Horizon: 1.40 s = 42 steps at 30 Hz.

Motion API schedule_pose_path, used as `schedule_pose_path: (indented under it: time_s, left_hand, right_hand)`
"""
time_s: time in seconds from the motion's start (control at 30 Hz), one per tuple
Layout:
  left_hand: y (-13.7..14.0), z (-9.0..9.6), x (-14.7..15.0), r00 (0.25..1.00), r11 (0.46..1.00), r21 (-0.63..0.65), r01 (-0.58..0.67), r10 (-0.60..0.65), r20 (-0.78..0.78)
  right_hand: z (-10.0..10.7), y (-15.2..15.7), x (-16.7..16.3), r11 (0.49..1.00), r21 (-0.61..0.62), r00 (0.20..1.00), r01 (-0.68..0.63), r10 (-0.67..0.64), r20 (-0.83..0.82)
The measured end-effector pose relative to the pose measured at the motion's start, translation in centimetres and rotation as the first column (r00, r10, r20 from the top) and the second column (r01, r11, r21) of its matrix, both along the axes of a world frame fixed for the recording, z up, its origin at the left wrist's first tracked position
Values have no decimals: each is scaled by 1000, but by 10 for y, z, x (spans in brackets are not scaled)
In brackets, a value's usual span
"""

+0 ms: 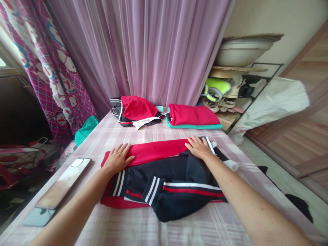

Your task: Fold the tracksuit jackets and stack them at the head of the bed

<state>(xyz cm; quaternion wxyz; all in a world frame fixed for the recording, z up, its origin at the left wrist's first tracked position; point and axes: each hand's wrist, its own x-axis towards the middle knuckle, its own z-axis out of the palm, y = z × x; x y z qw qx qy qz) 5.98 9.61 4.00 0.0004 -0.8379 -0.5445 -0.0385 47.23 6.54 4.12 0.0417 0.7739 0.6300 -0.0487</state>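
A red and black track jacket [176, 167] with white-striped cuffs lies partly folded on the table. Its red edge [159, 150] is turned over along the far side, and the black sleeves lie across the near part. My left hand [118, 159] rests flat on the left end of that red strip, fingers spread. At the strip's right end, my right hand [198, 147] also lies flat with its fingers stretched out, close to the white-trimmed collar. Neither hand grips the cloth.
Behind the jacket lie a loosely bundled red and black garment [139, 108] and a folded red and teal stack [194, 116]. A shiny phone [63, 184] is on the table's left side. A shoe rack [246, 82] stands beyond the right far corner.
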Motion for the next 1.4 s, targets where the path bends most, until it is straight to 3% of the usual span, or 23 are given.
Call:
schedule_pose_path:
  time_s: [0.23,0.43,0.6,0.67,0.73,0.87,0.97,1.2,1.4]
  left_hand:
    - [-2,2,-1,999,999,27,-36,37,-25]
    - [-7,10,6,994,1000,3,-19,19,-104]
    - [-9,17,10,989,998,-39,-54,48,-140]
    - [-10,17,11,989,997,-51,-57,49,-140]
    - [-10,15,10,991,997,-55,-54,47,-126]
    - [-3,11,5,996,996,-66,-65,61,-62]
    - [12,17,-6,999,985,-167,-39,39,-1]
    - [50,54,-43,999,918,-394,-47,42,-21]
    - [54,76,-58,995,823,-562,-79,103,11]
  right_hand:
    - [-1,-2,20,994,74,995,80,-85,59]
    - [20,5,-10,997,36,998,62,-62,2]
    - [39,22,-80,971,105,966,-217,229,-119]
    - [35,23,-100,930,38,918,-364,366,-156]
    - [26,20,-105,902,-44,891,-429,415,-183]
    - [8,14,-77,958,-66,954,-278,267,-138]
    - [1,13,-53,986,-56,983,-160,154,-95]
    - [-9,14,-44,990,26,989,-142,143,-41]
    - [-9,13,-45,988,33,988,-151,152,-35]
